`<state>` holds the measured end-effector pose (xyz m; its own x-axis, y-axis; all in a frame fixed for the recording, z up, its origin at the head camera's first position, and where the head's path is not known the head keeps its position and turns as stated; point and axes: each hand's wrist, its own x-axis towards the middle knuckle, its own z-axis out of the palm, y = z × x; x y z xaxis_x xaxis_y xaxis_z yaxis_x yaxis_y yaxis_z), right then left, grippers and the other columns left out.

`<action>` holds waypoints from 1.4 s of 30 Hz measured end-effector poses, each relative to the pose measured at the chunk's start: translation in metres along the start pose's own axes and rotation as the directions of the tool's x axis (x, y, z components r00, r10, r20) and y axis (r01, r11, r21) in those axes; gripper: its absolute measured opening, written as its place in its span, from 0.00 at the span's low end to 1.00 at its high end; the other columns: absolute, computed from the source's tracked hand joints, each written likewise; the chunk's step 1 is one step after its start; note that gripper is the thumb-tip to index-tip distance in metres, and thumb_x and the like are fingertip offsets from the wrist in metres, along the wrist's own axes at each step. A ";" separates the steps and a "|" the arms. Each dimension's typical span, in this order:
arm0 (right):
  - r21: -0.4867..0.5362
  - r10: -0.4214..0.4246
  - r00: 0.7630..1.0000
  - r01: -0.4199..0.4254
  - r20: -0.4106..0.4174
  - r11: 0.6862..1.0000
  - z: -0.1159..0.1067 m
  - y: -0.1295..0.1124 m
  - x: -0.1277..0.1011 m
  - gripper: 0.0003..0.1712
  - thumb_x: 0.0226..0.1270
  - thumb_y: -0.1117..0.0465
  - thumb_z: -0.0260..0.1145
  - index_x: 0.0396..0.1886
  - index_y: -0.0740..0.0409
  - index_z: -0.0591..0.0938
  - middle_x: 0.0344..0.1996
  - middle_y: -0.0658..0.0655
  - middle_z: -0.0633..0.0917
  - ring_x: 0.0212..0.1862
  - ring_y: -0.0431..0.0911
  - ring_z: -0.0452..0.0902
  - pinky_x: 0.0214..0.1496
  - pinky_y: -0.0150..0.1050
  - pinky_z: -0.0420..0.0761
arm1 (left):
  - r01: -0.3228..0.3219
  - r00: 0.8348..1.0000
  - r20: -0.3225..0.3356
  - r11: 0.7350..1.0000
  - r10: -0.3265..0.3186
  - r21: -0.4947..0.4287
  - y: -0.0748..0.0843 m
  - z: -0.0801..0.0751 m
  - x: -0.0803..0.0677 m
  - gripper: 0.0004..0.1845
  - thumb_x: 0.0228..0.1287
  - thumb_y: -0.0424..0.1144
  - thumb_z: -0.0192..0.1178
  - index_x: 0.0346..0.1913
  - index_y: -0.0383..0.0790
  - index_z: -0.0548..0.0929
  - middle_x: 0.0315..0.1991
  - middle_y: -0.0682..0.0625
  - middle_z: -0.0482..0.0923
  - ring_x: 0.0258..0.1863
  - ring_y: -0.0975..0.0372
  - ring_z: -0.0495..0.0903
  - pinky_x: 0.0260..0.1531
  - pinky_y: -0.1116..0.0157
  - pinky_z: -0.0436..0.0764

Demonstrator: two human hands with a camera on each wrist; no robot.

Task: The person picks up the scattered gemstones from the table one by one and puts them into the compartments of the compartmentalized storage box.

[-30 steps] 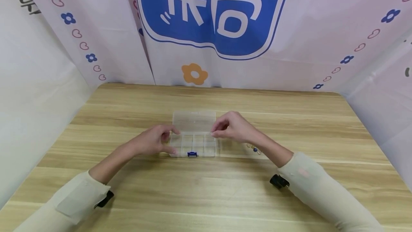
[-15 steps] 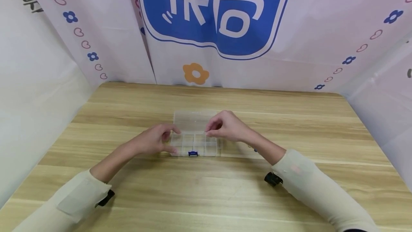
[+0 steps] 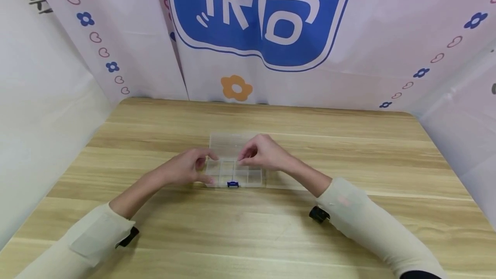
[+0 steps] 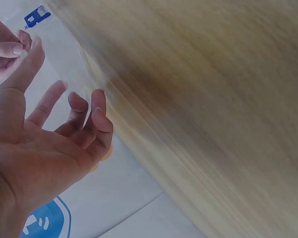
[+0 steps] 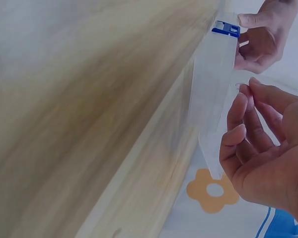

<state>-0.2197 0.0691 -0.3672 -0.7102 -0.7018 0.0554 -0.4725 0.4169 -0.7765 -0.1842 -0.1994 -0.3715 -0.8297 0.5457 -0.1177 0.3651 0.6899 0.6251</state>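
Orange flower (image 3: 237, 88) on backdrop (image 3: 372, 33) behind wooden table (image 3: 248, 227)

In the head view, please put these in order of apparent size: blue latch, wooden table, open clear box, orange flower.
1. wooden table
2. open clear box
3. orange flower
4. blue latch

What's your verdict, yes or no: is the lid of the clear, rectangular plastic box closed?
No, the head view shows the clear plastic lid folded open behind the divided box.
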 end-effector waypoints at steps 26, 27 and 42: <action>-0.089 -0.018 1.000 0.019 0.013 0.996 0.025 -0.019 0.026 0.02 0.64 0.67 0.76 0.31 0.60 0.92 0.28 0.52 0.90 0.30 0.36 0.83 0.36 0.28 0.81 | 0.006 1.000 0.013 1.000 -0.005 -0.016 -0.001 -0.001 -0.001 0.31 0.56 0.44 0.80 0.59 0.31 0.80 0.24 0.50 0.68 0.25 0.61 0.65 0.28 0.65 0.65; -0.088 -0.019 1.000 0.020 0.014 0.996 0.025 -0.020 0.027 0.02 0.64 0.67 0.77 0.31 0.60 0.92 0.28 0.52 0.90 0.30 0.36 0.83 0.36 0.28 0.81 | 0.007 1.000 0.014 1.000 -0.007 -0.015 -0.001 -0.002 -0.001 0.31 0.56 0.43 0.80 0.59 0.31 0.81 0.24 0.51 0.68 0.25 0.61 0.65 0.28 0.65 0.65; -0.087 0.027 1.000 -0.026 0.012 0.996 0.031 -0.021 0.038 0.02 0.63 0.66 0.77 0.31 0.60 0.91 0.28 0.51 0.90 0.28 0.37 0.83 0.34 0.28 0.81 | -0.002 1.000 0.020 1.000 0.003 -0.014 0.000 -0.002 0.000 0.30 0.57 0.43 0.79 0.58 0.32 0.81 0.24 0.51 0.67 0.24 0.62 0.63 0.27 0.65 0.64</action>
<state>-0.2203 0.0159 -0.3682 -0.7167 -0.6969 0.0269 -0.4975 0.4838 -0.7200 -0.1853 -0.1999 -0.3703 -0.8200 0.5570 -0.1316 0.3611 0.6818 0.6362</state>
